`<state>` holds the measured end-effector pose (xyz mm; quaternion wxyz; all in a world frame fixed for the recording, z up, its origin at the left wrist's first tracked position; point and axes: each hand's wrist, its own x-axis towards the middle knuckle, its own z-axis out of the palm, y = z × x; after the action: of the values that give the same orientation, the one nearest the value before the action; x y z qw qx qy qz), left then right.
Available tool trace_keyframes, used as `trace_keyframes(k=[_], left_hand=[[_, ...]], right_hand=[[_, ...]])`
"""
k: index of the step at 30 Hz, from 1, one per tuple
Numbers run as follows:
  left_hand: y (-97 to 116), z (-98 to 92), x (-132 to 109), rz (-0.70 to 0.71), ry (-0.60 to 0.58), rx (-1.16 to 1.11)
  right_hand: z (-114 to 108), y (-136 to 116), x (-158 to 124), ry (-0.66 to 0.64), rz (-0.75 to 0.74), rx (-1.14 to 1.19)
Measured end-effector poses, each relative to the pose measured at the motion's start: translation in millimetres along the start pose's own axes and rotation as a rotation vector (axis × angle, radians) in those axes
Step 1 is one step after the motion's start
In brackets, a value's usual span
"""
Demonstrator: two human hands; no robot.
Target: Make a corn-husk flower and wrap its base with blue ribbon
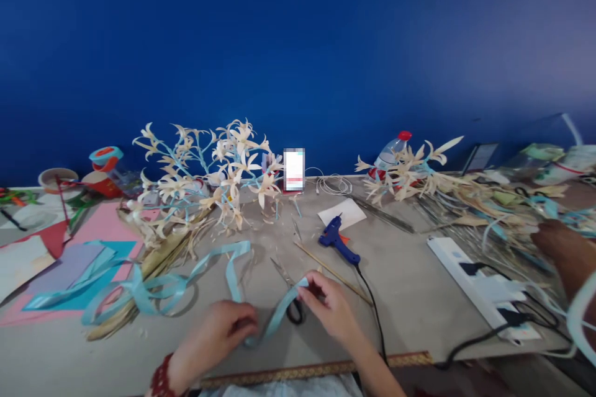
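My left hand (215, 335) and my right hand (331, 307) are both closed on one light blue ribbon (278, 315) near the table's front edge. The left pinches the ribbon's lower bend. The right pinches its upper end, above a pair of scissors (291, 298) lying on the table. The rest of the ribbon (153, 288) trails in loops to the left. A red beaded bracelet (161, 378) sits on my left wrist.
A branch of cream paper flowers (209, 180) lies behind. A blue glue gun (339, 242) with black cord, a thin stick (330, 270), a white power strip (479, 288) and coloured paper sheets (69, 267) surround my hands. Another person's arm (565, 254) reaches in at right.
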<state>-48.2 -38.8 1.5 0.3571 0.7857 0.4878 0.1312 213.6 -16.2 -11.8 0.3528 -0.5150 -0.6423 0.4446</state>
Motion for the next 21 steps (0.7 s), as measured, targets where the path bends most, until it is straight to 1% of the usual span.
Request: trace_keyframes(k=[1,2,4,6,7,8,9,12,14,15,16,17,19,21], left_hand=[[-6,-4.8,-5,0.019,0.013,0.012],[-12,-8.5,-7,0.023,0.084,0.018],[-21,-12.9,-7,-0.026,0.308,0.058],[-26,-12.9,0,-0.108,0.550,0.153],[-28,-11.3,6,-0.123,0.613,0.206],[-27,-8.7,12,-0.114,0.636,0.252],[-26,-5.1,18,-0.085,0.627,0.285],[-15,9.4,35,0.007,0.519,0.332],[-8,18.1,42,0.044,0.446,0.305],[-5,20.4,44,0.055,0.439,0.276],[-5,20.8,43,0.064,0.461,0.245],[-7,18.9,40,0.070,0.511,0.219],[-16,9.1,25,0.086,0.672,0.194],[-32,-5.4,-1,0.082,0.883,0.202]], right_hand=[[0,3,1,0.010,0.009,0.015],[0,5,2,0.020,0.015,0.028],[1,6,4,0.025,0.014,0.030],[3,2,5,-0.001,-0.011,-0.004],[5,0,6,-0.028,-0.029,-0.023],[6,-3,6,-0.055,-0.046,-0.038],[8,-5,6,-0.077,-0.061,-0.045],[11,-9,4,-0.095,-0.076,-0.025],[11,-8,3,-0.085,-0.069,0.000],[11,-6,2,-0.082,-0.067,0.008],[11,-5,2,-0.078,-0.066,0.013],[10,-4,1,-0.074,-0.066,0.015],[9,-1,-1,-0.065,-0.064,0.009],[11,0,-2,-0.069,-0.050,0.006]])
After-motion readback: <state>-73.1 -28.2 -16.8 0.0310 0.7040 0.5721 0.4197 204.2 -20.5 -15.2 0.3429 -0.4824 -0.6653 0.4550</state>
